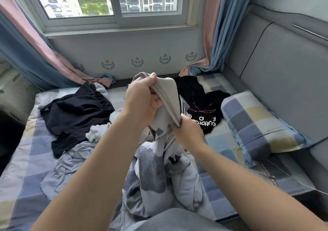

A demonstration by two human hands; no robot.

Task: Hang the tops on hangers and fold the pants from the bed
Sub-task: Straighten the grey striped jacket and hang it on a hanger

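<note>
A pale grey zip-up top (168, 96) hangs in the air above the bed's middle. My left hand (142, 99) grips its upper zipper edge, thumb on top. Lower down and to the right, my right hand (189, 133) pinches the same zipper edge. The rest of the top drops onto a heap of pale blue-grey clothes (159, 177). A black garment (76, 113) lies spread on the left of the bed (23, 168). A black top with white lettering (204, 104) lies on the right, partly behind the grey one.
A checked pillow (257, 127) leans by the grey padded headboard (284, 74) on the right. A thin cable (257, 168) trails over the mattress near it. Curtains (218, 35) hang at both sides of the window (113, 2) behind the bed.
</note>
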